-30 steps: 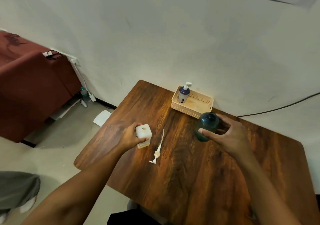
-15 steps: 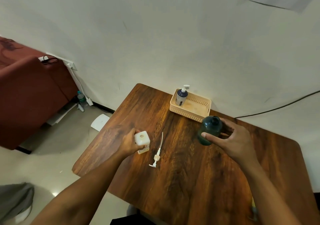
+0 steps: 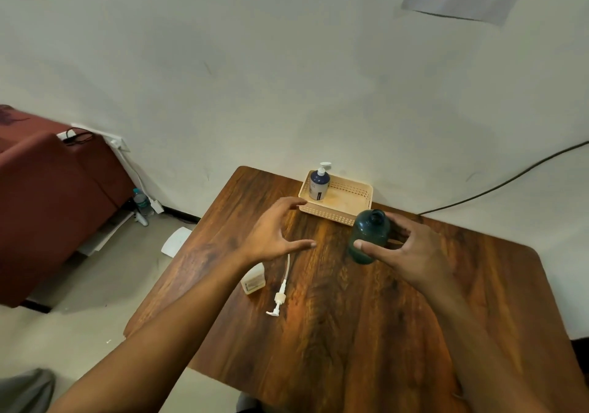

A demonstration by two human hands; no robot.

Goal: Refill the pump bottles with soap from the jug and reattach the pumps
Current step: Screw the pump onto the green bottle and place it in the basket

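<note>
A dark green bottle [image 3: 369, 235] with an uncapped neck stands on the wooden table [image 3: 350, 333]; my right hand [image 3: 411, 253] wraps around its right side, thumb on its front. My left hand [image 3: 271, 231] hovers open above the table, fingers spread toward the green bottle. Below my left wrist stands a small white square bottle [image 3: 253, 280], partly hidden by the arm. A white pump with its long tube [image 3: 280, 294] lies flat beside it. A dark blue bottle with a white pump [image 3: 319, 183] stands in the left end of a cream basket [image 3: 347, 202].
The table's left edge drops to a floor with a maroon couch [image 3: 47, 196], a power strip and a small water bottle [image 3: 141, 202]. The wall runs directly behind the basket. A black cable [image 3: 510, 180] hangs along the wall at right.
My left hand let go of the white square bottle, which now stands on the table, and moved up and right toward the green bottle. My right hand kept its hold.
</note>
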